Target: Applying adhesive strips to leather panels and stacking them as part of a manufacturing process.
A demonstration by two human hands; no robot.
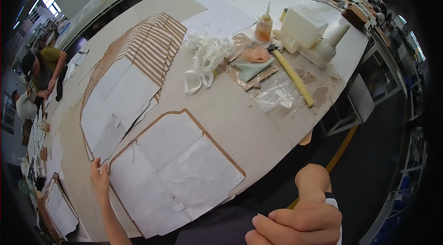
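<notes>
My left hand (100, 178) is at the left corner of a white panel (187, 166) with brown edges, which lies flat before me. Its thumb and finger stand apart, next to the lower tip of a stack of similar panels (124, 88), fanned out so the brown edges show as stripes. I cannot see it gripping either one. My right hand (297, 224) is raised close to the camera beyond the table's front edge. Its fingers are curled, and whatever they may hold is hidden. Thin seams and a small white tag (179, 207) mark the near panel.
Tangled white tape (205, 58) lies mid-table. Right of it are a yellow-wrapped hammer (294, 78), a glue bottle (264, 28), white plastic containers (302, 25) and a clear plastic bag (277, 95). More panels (62, 210) lie lower left. Another person (48, 67) works at the far left.
</notes>
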